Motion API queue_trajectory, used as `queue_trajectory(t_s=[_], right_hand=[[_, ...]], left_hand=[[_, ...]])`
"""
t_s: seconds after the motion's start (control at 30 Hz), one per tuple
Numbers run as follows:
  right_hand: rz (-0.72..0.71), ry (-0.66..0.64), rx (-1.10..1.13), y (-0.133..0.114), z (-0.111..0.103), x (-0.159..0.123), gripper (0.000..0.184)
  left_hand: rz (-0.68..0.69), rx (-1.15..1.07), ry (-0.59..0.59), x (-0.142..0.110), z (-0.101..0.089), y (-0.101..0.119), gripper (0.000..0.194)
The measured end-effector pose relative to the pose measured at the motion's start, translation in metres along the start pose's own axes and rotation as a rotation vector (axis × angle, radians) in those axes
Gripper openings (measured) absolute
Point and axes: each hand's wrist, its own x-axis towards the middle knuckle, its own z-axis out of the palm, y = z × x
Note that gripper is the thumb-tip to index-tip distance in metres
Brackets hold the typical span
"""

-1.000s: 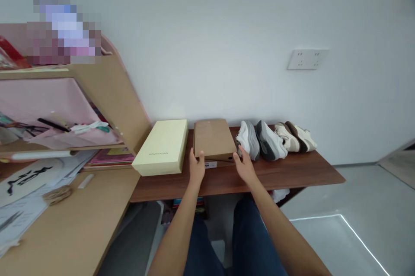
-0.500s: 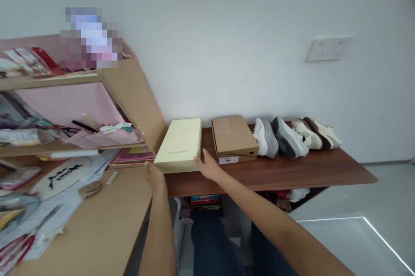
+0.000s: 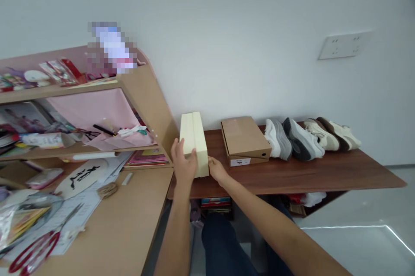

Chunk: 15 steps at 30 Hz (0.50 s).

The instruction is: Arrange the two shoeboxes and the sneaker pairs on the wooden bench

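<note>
A pale yellow shoe box (image 3: 196, 139) stands tipped up on its long side at the left end of the dark wooden table (image 3: 227, 183). My left hand (image 3: 185, 164) grips its left side and near end, thumb and fingers apart against the cardboard. At the lower right near corner, my right hand (image 3: 217, 169) holds the box with bent fingers, partly hidden behind it. To the right lies a closed brown shoe box (image 3: 244, 137). Beyond it sit grey-and-white sneakers (image 3: 295, 139) and beige-and-brown shoes (image 3: 337, 135).
On the left is a desk (image 3: 129, 215) with red-handled scissors (image 3: 48, 239), papers and a roll of twine (image 3: 106, 190). Its shelf unit (image 3: 149, 103) rises beside the yellow box. A wall socket (image 3: 345, 45) is at the upper right.
The yellow box has gone from lying flat to standing on its long side. My left hand has moved up onto its left side; my right hand is lower on the right. The view has shifted left.
</note>
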Motion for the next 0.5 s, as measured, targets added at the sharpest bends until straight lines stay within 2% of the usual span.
queue_trajectory(t_s=[0.07,0.17,0.3,0.37,0.5], right_hand=[[0.030,-0.062,0.067,-0.012,-0.002,-0.005,0.061],[0.123,-0.191,0.199,-0.035,-0.014,-0.009,0.076],[0.165,-0.367,0.323,-0.049,-0.026,-0.008,0.075],[0.162,-0.340,0.360,-0.042,-0.025,-0.009,0.063],[0.114,-0.184,0.338,-0.020,-0.024,-0.024,0.036]], left_hand=[[0.052,-0.010,-0.020,-0.007,0.012,0.015,0.060],[0.082,-0.016,-0.007,-0.020,0.026,0.026,0.061],[0.137,-0.015,0.009,-0.026,0.041,0.030,0.058],[0.161,0.011,-0.025,-0.029,0.050,0.031,0.056],[0.160,0.026,-0.152,-0.042,0.061,0.021,0.055]])
